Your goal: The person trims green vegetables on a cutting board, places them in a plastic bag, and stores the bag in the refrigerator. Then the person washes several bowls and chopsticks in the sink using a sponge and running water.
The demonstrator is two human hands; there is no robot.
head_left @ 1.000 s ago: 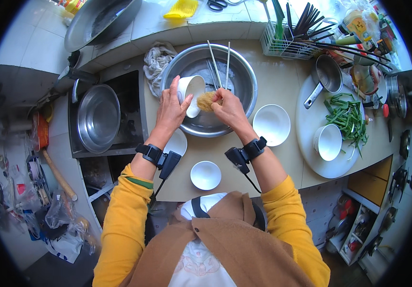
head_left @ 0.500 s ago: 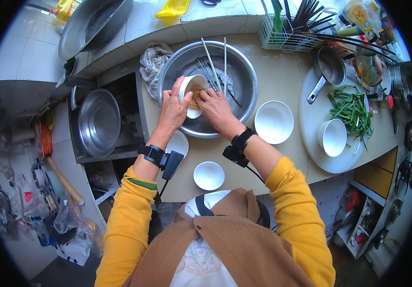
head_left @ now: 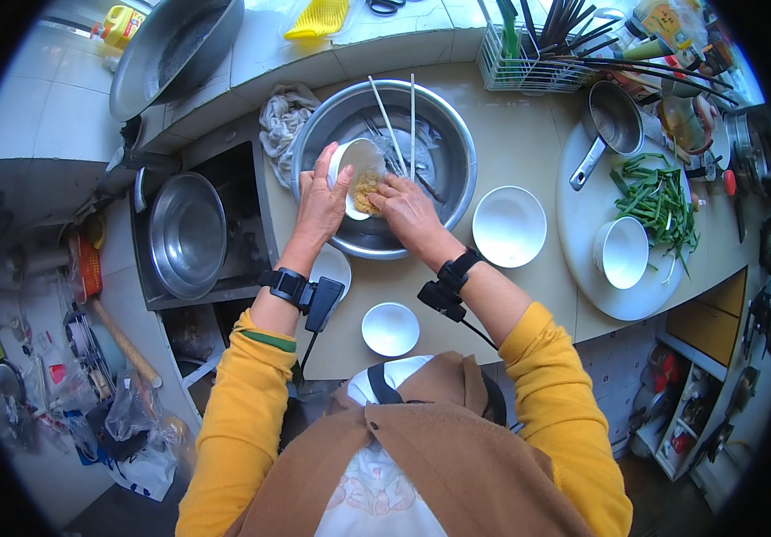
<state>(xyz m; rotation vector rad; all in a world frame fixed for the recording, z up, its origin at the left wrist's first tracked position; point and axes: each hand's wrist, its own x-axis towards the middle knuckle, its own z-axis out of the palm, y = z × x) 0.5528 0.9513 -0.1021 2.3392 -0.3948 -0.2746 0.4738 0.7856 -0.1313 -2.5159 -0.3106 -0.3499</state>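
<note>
My left hand (head_left: 319,202) grips a white bowl (head_left: 360,154) and holds it tilted over a large metal basin (head_left: 464,166). Yellow-brown, crumbly minced food (head_left: 366,191) lies in the lower side of the bowl. The closed fingers of my right hand (head_left: 411,215) reach in at the bowl's mouth and press against this food; their tips are partly hidden. Two pale chopsticks (head_left: 413,121) lean in the basin, next to a metal fork-like utensil whose shape is hard to make out. Clear liquid seems to cover the basin's bottom.
White bowls stand right of the basin (head_left: 509,227) and near the counter's front edge (head_left: 390,329). A white round board (head_left: 582,268) holds cut green stalks (head_left: 659,206), a bowl and a small saucepan (head_left: 616,116). A metal pan (head_left: 187,234) sits on the left; a cloth (head_left: 283,121) touches the basin.
The bowl has tipped further, and the minced food has shifted toward its lower rim under my right fingers. The whole view has shifted slightly.
</note>
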